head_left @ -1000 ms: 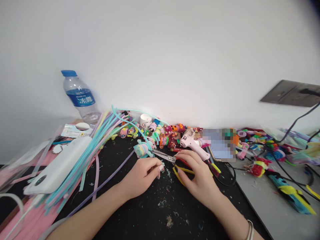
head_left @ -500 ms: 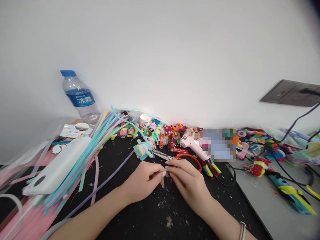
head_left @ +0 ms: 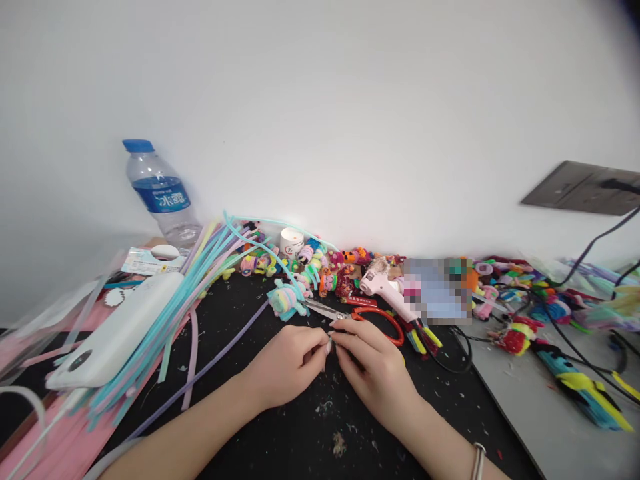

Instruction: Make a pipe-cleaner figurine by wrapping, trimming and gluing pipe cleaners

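My left hand (head_left: 293,363) is closed in a pinch above the black work surface (head_left: 280,440). At its fingertips sits a tiny pale teal bit, mostly hidden by the fingers. Fingertips of my right hand (head_left: 375,363) meet the left ones there, bent and pinched together around the same spot. Just beyond the hands lie scissors (head_left: 327,309) with orange-red handles, untouched by the left hand and partly covered by the right. A small plush-like figure (head_left: 287,299) in pastel stripes and teal rests by the blade tips.
Pastel pipe cleaners (head_left: 165,320) and a white phone (head_left: 120,333) lie at left, below a water bottle (head_left: 160,193). A pink glue gun (head_left: 390,290) sits behind my right hand, beside a blurred phone screen (head_left: 435,293). Colourful figures (head_left: 345,283) line the wall; cables run at right.
My right hand has let go of the scissors' handles and moved left to meet my left hand's fingertips. The scissors stay lying on the surface. The last half second shows only slight finger movement.
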Available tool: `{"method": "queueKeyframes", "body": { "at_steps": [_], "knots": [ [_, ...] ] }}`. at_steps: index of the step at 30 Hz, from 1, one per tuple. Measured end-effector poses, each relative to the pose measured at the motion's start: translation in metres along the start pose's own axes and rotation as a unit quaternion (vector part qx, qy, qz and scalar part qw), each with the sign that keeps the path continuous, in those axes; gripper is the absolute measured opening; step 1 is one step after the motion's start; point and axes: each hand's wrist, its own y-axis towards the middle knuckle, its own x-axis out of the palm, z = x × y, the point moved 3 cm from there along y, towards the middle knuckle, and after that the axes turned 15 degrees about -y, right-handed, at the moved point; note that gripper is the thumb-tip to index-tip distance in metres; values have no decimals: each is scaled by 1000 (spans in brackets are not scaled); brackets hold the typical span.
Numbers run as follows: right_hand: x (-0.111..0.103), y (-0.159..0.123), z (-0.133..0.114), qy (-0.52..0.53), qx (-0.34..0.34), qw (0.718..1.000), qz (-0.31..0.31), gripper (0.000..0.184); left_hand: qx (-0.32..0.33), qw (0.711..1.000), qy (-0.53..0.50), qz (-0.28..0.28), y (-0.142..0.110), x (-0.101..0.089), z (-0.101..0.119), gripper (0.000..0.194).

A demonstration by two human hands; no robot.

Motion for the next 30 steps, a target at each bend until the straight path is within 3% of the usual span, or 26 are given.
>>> {"method": "queueKeyframes", "body": {
  "at_steps": [7,30],
  "knots": [
    [1,2,1,10,11,1000,6,20,8,999,43,-6,-1,1,1,21],
    [4,1,-2,12,45,999,4,16,-5,999,34,27,1,-2,1,19]
  ]
}}
